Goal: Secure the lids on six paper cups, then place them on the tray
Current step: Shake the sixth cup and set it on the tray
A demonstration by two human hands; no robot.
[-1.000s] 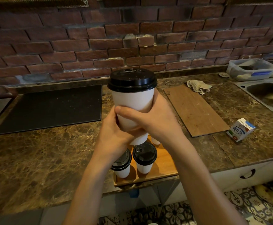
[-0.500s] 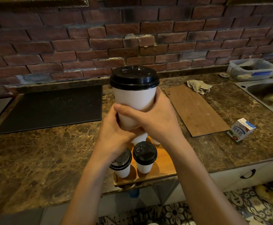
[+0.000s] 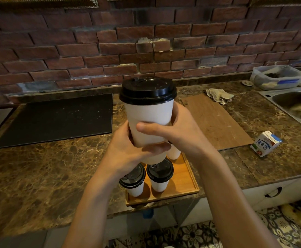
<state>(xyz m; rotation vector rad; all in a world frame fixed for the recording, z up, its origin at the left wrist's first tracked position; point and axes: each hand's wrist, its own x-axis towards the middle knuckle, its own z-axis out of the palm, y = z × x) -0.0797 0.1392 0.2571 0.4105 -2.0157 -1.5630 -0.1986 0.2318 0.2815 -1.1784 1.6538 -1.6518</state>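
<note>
Background: a red brick wall (image 3: 56,51) runs along the rear edge of a brown marble-pattern countertop (image 3: 38,167).

On the countertop, left section: a black rectangular flat mat (image 3: 56,120) lies flat near the wall.

Right section: a brown rectangular wooden board (image 3: 216,122) lies flat. A stainless steel sink (image 3: 293,104) is set into the far right end. A clear plastic storage container (image 3: 280,77) stands behind the sink, against the wall.

Front edge, centre: a light wooden rectangular tray (image 3: 181,179) sits on the countertop.

Task item: a tall white paper cup (image 3: 149,113) is held upright in the air, above the tray and close to the camera. A black round plastic lid (image 3: 148,90) sits level on its rim.

Left hand (image 3: 126,151): fingers curled round the lower cup body from the left, thumb across the front.

Right hand (image 3: 180,133): fingers curled round the cup body from the right, thumb across the front, above the left thumb.

On the tray: two smaller white lidded cups stand upright, side by side, the left tray cup (image 3: 135,188) and the right tray cup (image 3: 159,183). The base of a third white cup (image 3: 174,152) shows behind them; its top is hidden by the hands.

Small items: a white and blue milk carton (image 3: 265,143) lies tilted right of the board. A crumpled beige cloth (image 3: 218,95) lies at the board's far end.
</note>
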